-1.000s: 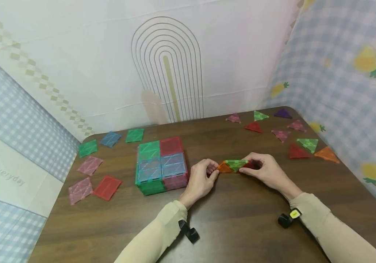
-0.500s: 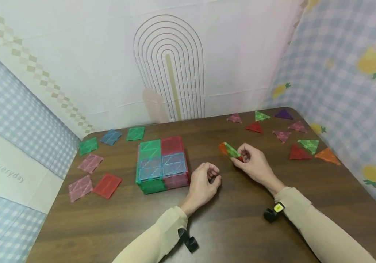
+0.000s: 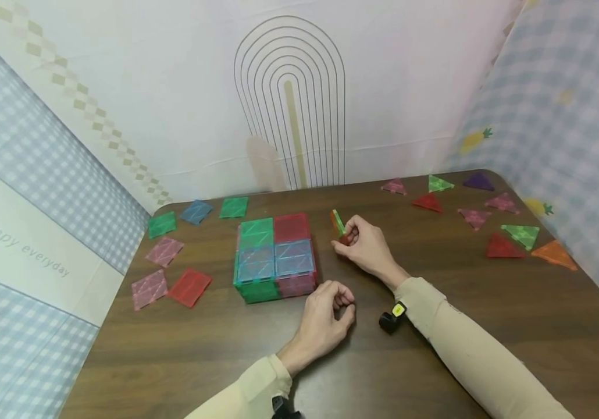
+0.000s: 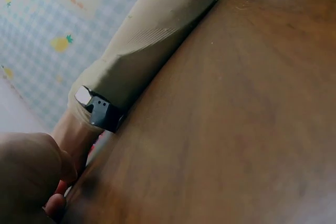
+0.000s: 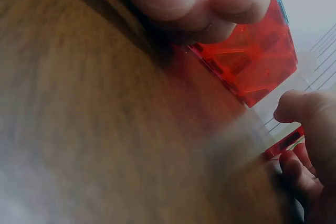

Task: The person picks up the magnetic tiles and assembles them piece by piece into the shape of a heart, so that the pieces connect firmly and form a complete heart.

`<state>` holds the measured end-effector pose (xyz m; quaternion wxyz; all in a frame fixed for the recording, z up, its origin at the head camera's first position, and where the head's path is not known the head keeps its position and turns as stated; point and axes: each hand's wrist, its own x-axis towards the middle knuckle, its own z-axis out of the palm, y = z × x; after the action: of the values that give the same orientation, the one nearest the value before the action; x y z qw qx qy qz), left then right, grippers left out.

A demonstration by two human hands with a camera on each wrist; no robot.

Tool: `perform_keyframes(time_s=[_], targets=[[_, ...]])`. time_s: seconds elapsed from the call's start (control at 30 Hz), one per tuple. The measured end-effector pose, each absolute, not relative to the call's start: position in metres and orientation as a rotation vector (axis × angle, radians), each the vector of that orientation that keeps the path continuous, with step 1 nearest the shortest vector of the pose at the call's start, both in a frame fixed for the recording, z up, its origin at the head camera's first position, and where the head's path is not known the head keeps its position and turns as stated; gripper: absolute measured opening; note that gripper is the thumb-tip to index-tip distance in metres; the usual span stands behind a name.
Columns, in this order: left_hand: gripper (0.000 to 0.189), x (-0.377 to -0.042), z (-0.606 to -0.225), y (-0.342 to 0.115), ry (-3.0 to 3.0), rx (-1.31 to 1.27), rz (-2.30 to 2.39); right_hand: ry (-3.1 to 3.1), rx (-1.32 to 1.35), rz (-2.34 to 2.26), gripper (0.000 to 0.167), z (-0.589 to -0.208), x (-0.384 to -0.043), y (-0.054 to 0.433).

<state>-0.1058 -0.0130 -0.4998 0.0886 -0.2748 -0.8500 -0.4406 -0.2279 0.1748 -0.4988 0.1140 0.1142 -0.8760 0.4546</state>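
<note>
A slim tile piece (image 3: 338,223) of translucent plastic, glossy and showing green and orange-red edges, is pinched between thumb and fingers of the right hand (image 3: 367,247); it is held near the low box (image 3: 276,263), at about two o'clock from it, and whether the desk (image 3: 174,361) is touched by it cannot be told. The left hand (image 3: 323,323) is placed between four and five o'clock from the box, just beside its near corner, with fingers loosely bent and nothing held. The box is built of see-through square panels: its top is divided into four, with green at ten o'clock, red at two and bluish panes at four and eight, while green and pink sides are shown below. Flat square tiles (image 3: 189,287) in red, pink, green and blue, their faces crossed by fine ribs, are scattered from nearly nine to past ten o'clock. Triangular tiles (image 3: 503,247) in red, pink, green, purple and orange are spread farther off, between two and three o'clock. The desk is finished in dark, streaked wood grain, and it is backed at twelve o'clock by creased white cloth (image 3: 399,87) printed with nested arches.
</note>
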Motion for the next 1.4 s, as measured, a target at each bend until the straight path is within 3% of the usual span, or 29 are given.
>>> perform_keyframes(time_s=[0.3, 0.47, 0.6, 0.73, 1.0, 1.2, 1.4], targets=[[0.018, -0.111, -0.498, -0.011, -2.516, -0.807, -1.332, -2.591, 0.323, 1.354, 0.042, -0.492, -0.23, 0.178], [0.019, -0.111, -0.5, -0.014, -2.517, -0.793, -1.34, -2.631, 0.284, 1.419, 0.055, -0.493, -0.225, 0.184], [0.02, -0.112, -0.502, -0.016, -2.481, -0.802, -1.349, -2.635, 0.266, 1.474, 0.07, -0.493, -0.215, 0.201], [0.022, -0.113, -0.506, -0.018, -2.425, -0.844, -1.364, -2.563, 0.236, 1.528, 0.072, -0.492, -0.212, 0.233], [0.024, -0.114, -0.506, -0.022, -2.405, -0.895, -1.394, -2.503, 0.117, 1.247, 0.057, -0.485, -0.258, 0.301], [0.026, -0.11, -0.503, -0.018, -2.471, -0.883, -1.408, -2.608, 0.137, 1.084, 0.057, -0.482, -0.295, 0.324], [0.026, -0.109, -0.505, -0.013, -2.468, -0.897, -1.422, -2.721, 0.2, 1.0, 0.06, -0.487, -0.307, 0.333]])
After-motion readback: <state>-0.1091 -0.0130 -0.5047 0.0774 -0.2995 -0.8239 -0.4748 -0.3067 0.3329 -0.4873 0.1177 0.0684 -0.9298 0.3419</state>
